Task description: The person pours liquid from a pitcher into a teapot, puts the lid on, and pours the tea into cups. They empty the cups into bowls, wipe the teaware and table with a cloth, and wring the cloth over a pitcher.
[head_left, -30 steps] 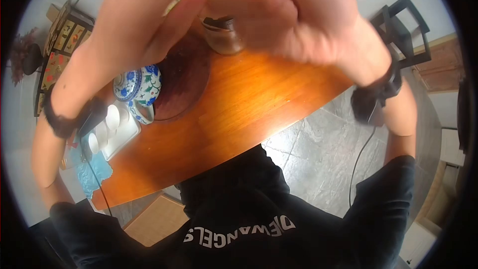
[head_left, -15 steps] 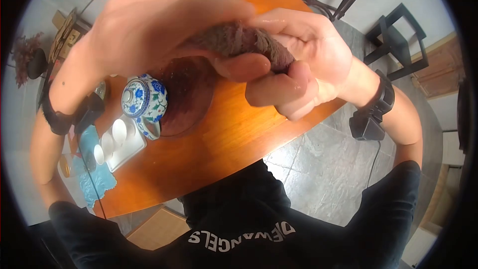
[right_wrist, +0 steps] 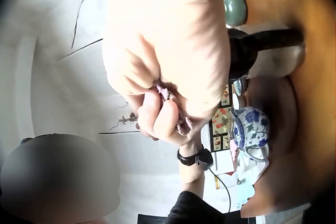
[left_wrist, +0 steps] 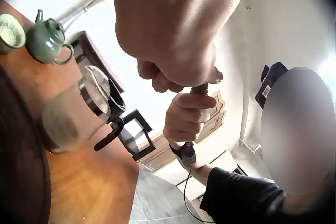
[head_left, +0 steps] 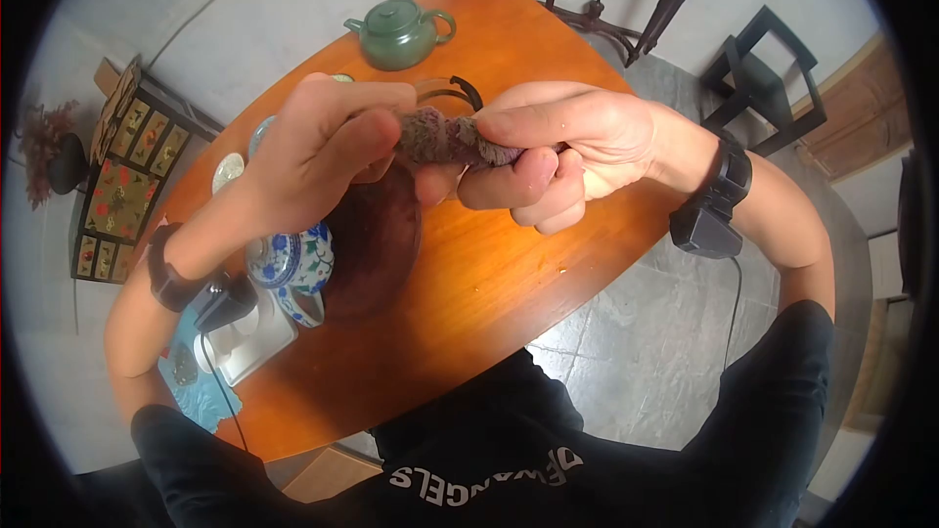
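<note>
Both hands are raised above the table and grip one twisted, greyish-purple cloth [head_left: 440,137]. The left hand [head_left: 328,142] curls its fingers round one end, and the right hand [head_left: 567,147] pinches the other end between thumb and curled fingers. In the left wrist view the left hand [left_wrist: 168,61] covers most of the cloth; a short dark piece [left_wrist: 200,88] shows above the right hand [left_wrist: 186,119]. In the right wrist view purple folds [right_wrist: 165,94] poke out between the fingers.
A green teapot [head_left: 396,34] stands at the table's far end. A glass pot with a black handle [left_wrist: 76,113] stands beneath the hands. At the left are a blue-and-white teapot [head_left: 303,259], a round dark board [head_left: 377,254] and a white tray [head_left: 264,352] with cups.
Both hands have come down from the top of the head view and drawn slightly apart, with the cloth stretched between them. The green teapot is now in full view.
</note>
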Tool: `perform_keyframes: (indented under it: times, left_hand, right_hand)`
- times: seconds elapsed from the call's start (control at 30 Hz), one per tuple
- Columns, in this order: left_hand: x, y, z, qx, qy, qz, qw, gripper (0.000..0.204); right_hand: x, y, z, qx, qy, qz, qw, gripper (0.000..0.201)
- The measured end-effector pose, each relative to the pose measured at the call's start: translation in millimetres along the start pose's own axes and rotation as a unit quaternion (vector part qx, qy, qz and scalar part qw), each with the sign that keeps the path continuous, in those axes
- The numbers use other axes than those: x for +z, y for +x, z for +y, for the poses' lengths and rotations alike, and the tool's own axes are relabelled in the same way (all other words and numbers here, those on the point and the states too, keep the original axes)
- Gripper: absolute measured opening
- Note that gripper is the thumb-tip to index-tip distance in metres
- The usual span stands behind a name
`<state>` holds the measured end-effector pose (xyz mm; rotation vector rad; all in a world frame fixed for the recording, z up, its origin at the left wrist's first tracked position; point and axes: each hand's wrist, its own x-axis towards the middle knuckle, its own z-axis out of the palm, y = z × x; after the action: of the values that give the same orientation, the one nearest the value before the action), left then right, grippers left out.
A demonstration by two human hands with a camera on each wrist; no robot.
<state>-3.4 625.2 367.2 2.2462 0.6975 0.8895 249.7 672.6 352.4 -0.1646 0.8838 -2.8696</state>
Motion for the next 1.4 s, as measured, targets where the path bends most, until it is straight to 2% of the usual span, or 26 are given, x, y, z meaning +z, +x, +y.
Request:
perform_keyframes:
  times: [0.07,0.1,0.13,0.17,0.2,0.23,0.3,0.33,0.37,0.43,0.5,0.57,0.6,0.67,0.7,0.73,0.77,0.8,0.87,0.97,1.0,1.07,1.2,1.27,1.4]
  left_hand:
    - [3.4,3.0,0.5,-0.151,-0.066,-0.011,0.986,0.056]
    - [3.0,5.6,0.3,-0.151,-0.066,-0.010,0.986,0.056]
    - [1.6,9.9,0.1,-0.188,-0.047,-0.024,0.981,0.055]
    - [0.0,12.9,-0.9,-0.226,-0.030,-0.038,0.973,0.054]
    - [-2.3,15.7,-2.8,-0.228,-0.034,-0.036,0.972,0.054]
    - [-5.0,19.4,-5.5,-0.239,0.003,-0.040,0.970,0.052]
    - [-6.1,22.9,-15.1,-0.253,0.036,-0.042,0.966,0.050]
    - [-3.9,24.1,-20.4,-0.239,0.065,-0.026,0.968,0.052]
    - [-1.7,24.7,-23.3,-0.227,0.094,-0.010,0.969,0.055]
    - [-1.4,27.9,-25.0,-0.245,0.081,-0.008,0.966,0.053]
    - [-3.5,34.0,-24.0,-0.379,0.083,-0.024,0.921,0.049]
    - [-3.8,38.8,-17.6,-0.386,0.068,-0.030,0.919,0.045]
    - [-2.7,40.8,-14.8,-0.396,0.078,-0.046,0.914,0.044]
    - [-3.1,41.3,-17.5,-0.409,0.087,-0.062,0.906,0.042]
    - [-4.9,42.1,-23.1,-0.426,0.091,-0.092,0.896,0.040]
    - [-4.3,43.6,-22.7,-0.441,0.095,-0.123,0.884,0.039]
    - [-4.2,44.5,-22.1,-0.443,0.093,-0.122,0.883,0.039]
    - [-4.7,46.3,-22.0,-0.460,0.104,-0.132,0.872,0.038]
    - [-2.8,49.7,-18.1,-0.481,0.116,-0.142,0.858,0.036]
    - [0.2,51.1,-18.0,-0.491,0.149,-0.141,0.847,0.036]
    - [-0.5,51.9,-19.7,-0.492,0.151,-0.144,0.845,0.037]
    - [-2.8,49.5,-21.0,-0.498,0.150,-0.149,0.841,0.039]
    - [-3.4,52.1,-23.6,-0.524,0.147,-0.145,0.826,0.037]
    - [-4.5,51.7,-25.3,-0.527,0.145,-0.144,0.825,0.037]
    - [-3.2,52.2,-18.3,-0.526,0.152,-0.151,0.823,0.041]
  right_hand:
    - [-4.9,0.0,-6.5,-0.003,-0.192,0.077,0.978,0.044]
    - [-3.3,0.3,-10.2,-0.002,-0.192,0.076,0.978,0.044]
    - [4.0,1.7,-15.3,0.019,-0.362,0.151,0.920,0.043]
    - [7.0,2.5,-17.9,0.041,-0.517,0.220,0.826,0.043]
    - [4.2,6.6,-19.3,0.029,-0.615,0.254,0.746,0.038]
    - [5.6,8.5,-21.5,0.032,-0.612,0.253,0.749,0.038]
    - [12.1,12.1,-27.2,0.000,-0.810,0.272,0.520,0.035]
    - [9.5,15.0,-27.0,0.008,-0.861,0.277,0.425,0.032]
    - [8.1,19.4,-26.0,0.009,-0.860,0.275,0.431,0.032]
    - [8.2,28.0,-23.3,0.097,-0.882,0.325,0.326,0.029]
    - [9.0,35.8,-22.9,0.117,-0.883,0.328,0.313,0.025]
    - [4.3,40.4,-20.2,0.108,-0.898,0.339,0.259,0.016]
    - [3.2,40.4,-18.2,0.106,-0.899,0.337,0.260,0.016]
    - [3.6,42.4,-13.0,0.141,-0.919,0.307,0.202,0.011]
    - [4.1,42.7,-10.7,0.140,-0.920,0.305,0.204,0.011]
    - [6.1,43.4,-8.3,0.154,-0.925,0.296,0.180,0.012]
    - [7.9,44.2,-6.3,0.169,-0.930,0.286,0.155,0.013]
    - [9.2,45.6,-5.7,0.169,-0.931,0.284,0.157,0.013]
    - [10.7,49.5,-6.7,0.208,-0.929,0.279,0.127,0.012]
    - [13.8,50.5,-6.6,0.204,-0.939,0.253,0.111,0.011]
    - [9.8,49.1,-6.6,0.203,-0.940,0.250,0.112,0.011]
    - [1.5,47.6,-7.3,0.138,-0.948,0.256,0.130,0.012]
    - [2.3,46.7,-10.8,0.130,-0.954,0.240,0.125,0.010]
    - [15.3,52.9,-16.7,0.310,-0.927,0.202,0.055,0.025]
    - [22.8,55.8,-13.6,0.314,-0.918,0.230,0.073,0.014]
